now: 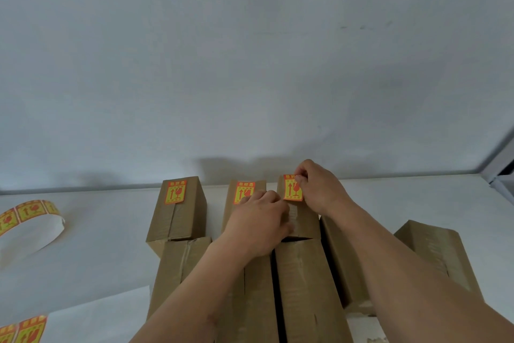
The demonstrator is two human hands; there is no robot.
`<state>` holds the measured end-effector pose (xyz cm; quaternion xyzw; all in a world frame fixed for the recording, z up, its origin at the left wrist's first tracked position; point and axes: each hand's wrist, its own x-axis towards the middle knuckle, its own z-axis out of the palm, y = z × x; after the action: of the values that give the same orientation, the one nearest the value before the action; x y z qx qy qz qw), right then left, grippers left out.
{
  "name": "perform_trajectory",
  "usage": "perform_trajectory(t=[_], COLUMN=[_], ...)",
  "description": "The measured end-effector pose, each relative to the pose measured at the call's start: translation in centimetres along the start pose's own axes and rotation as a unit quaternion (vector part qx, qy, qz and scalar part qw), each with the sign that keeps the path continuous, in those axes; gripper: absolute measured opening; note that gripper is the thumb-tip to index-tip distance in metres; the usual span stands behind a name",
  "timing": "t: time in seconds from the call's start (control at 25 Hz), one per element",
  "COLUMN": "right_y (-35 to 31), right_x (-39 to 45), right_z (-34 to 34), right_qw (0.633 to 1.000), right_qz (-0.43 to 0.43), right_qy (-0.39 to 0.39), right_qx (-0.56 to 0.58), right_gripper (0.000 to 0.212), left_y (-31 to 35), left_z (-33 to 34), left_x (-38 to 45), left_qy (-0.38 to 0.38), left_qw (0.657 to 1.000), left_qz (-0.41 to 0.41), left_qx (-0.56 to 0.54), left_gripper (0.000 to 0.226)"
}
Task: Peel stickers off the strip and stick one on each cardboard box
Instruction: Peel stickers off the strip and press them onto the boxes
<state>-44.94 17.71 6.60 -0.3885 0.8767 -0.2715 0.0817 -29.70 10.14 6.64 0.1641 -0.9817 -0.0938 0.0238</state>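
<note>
Sticker (292, 188) lies lengthwise along the third back-row box (299, 212), directly under the right hand (319, 189), whose fingertips pinch its far top corner. Left hand (260, 221), fingers relaxed, presses the box just nearward of the sticker's lower edge

Single head-worn view, forward and down, close over the table (111, 231).

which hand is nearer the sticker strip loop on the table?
Left. The left hand rests on the middle boxes, right of the sticker strip; the right hand is farther right.
</note>
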Motion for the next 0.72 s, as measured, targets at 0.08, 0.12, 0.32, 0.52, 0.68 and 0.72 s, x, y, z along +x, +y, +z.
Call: perform_trajectory(t=[0.08, 0.12, 0.32, 0.52, 0.68, 0.72], right_y=[0.08, 0.11, 0.44, 0.58, 0.61, 0.61], right_x=[0.24, 0.35, 0.50, 0.67, 0.59, 0.53], right_z=[0.45, 0.61, 1.12, 1.04, 1.05, 1.07], right_qw=[1.000, 1.000, 1.000, 1.000, 1.000, 0.999], right_qz=[-0.003, -0.003, 0.001, 0.004, 0.005, 0.002], right_qy=[-0.004, -0.004, -0.001, -0.008, -0.016, -0.016], right_qx=[-0.003, -0.005, -0.021, -0.020, -0.025, -0.027], right_gripper=[0.006, 0.006, 0.006, 0.006, 0.004, 0.005], left_y=[-0.08, -0.12, -0.20, -0.30, -0.28, -0.31], left_z=[-0.04, -0.05, 0.05, 0.34, 0.37, 0.36], left_x=[0.03, 0.03, -0.03, -0.17, -0.20, -0.19], left_qy=[-0.007, -0.010, -0.013, -0.009, -0.010, -0.011], left_qw=[1.000, 1.000, 1.000, 1.000, 1.000, 1.000], left_qz=[-0.001, 0.000, 0.008, 0.006, 0.007, 0.007], left_qx=[0.002, 0.002, -0.001, -0.008, -0.009, -0.010], left_gripper=[0.037, 0.037, 0.037, 0.035, 0.036, 0.036])
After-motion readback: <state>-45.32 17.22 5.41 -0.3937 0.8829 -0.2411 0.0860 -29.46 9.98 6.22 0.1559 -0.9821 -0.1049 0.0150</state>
